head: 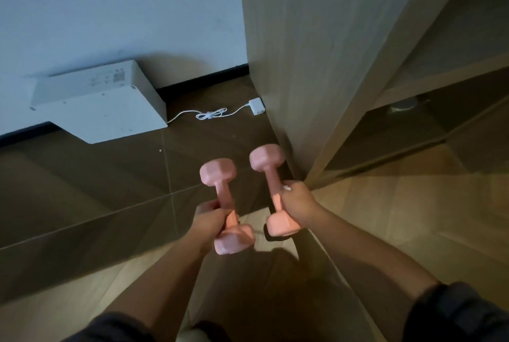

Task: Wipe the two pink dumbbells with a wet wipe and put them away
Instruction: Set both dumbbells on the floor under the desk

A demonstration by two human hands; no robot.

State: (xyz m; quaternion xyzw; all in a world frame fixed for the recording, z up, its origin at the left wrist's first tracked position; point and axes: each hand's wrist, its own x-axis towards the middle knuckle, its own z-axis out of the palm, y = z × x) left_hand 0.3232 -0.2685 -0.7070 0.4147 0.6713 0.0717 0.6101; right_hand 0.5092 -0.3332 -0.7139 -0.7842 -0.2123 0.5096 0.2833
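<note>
I hold one pink dumbbell in each hand, both above the dark floor and tilted with the far heads pointing away from me. My left hand grips the handle of the left dumbbell. My right hand grips the handle of the right dumbbell, and a small white scrap, possibly the wet wipe, shows at my fingers. The right dumbbell's far head is close to the corner of a wooden cabinet.
A tall wooden cabinet side stands straight ahead, with open shelves to the right. A white box-like device leans at the wall on the left; its white cable runs to a small adapter.
</note>
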